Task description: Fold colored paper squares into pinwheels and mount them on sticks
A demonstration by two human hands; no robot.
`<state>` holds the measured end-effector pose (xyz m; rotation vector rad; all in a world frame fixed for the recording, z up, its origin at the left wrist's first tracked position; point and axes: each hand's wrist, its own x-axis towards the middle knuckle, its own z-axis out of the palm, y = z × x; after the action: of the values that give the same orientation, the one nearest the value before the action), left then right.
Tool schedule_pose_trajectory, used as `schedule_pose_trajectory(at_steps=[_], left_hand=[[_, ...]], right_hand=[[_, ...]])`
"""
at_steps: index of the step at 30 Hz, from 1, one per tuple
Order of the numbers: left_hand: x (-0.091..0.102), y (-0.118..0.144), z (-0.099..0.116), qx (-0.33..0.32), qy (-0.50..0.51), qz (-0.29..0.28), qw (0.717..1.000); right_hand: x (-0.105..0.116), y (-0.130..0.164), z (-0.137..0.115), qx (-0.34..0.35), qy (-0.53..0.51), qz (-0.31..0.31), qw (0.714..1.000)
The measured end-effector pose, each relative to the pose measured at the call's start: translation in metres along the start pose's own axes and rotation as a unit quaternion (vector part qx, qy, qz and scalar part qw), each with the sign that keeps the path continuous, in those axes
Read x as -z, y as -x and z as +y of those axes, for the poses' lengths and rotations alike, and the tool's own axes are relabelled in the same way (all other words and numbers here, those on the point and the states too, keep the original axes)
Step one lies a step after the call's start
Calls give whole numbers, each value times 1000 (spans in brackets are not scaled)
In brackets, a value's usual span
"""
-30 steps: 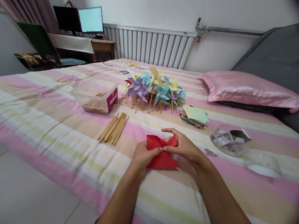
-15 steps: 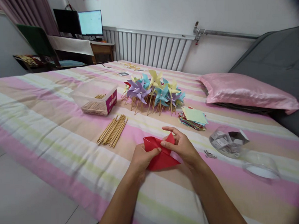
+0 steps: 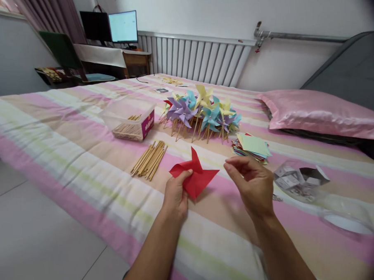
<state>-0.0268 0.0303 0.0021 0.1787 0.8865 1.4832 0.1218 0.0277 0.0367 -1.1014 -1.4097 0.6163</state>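
Here, the left hand (image 3: 175, 195) pinches red paper (image 3: 198, 181); to its right hovers the right hand (image 3: 256, 187) (fingertips meeting? I can't tell).

A home bedroom, shown by the striped bedspread (image 3: 92, 173), pink pillow (image 3: 325, 113) and padded headboard (image 3: 351, 62).

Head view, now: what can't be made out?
All in the head view:
Left hand: most fingers hidden beneath the folded red paper.
Right hand: anything between its thumb and fingertips is too small to tell.
Small silvery metal pieces: partly hidden behind the right hand.
Pink satin pillow: cut off by the right edge.
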Motion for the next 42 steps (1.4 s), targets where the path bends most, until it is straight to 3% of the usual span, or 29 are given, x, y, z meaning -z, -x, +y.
schedule_pose_trajectory(at_steps=[4, 6, 18, 31, 42], left_hand=[[-2, 0, 9, 33, 59, 11, 998], [-3, 1, 13, 49, 73, -1, 996], [2, 0, 8, 54, 34, -29, 998], [1, 1, -1, -20, -15, -47, 999], [-1, 3, -4, -38, -15, -49, 998]], right_hand=[[1, 4, -3, -11, 46, -256, 966], [-1, 5, 1, 8, 72, -303, 950], [-12, 5, 23, 49, 65, -268, 960], [-26, 12, 13, -101, -68, -155, 980], [-29, 13, 14, -87, -3, -86, 993]])
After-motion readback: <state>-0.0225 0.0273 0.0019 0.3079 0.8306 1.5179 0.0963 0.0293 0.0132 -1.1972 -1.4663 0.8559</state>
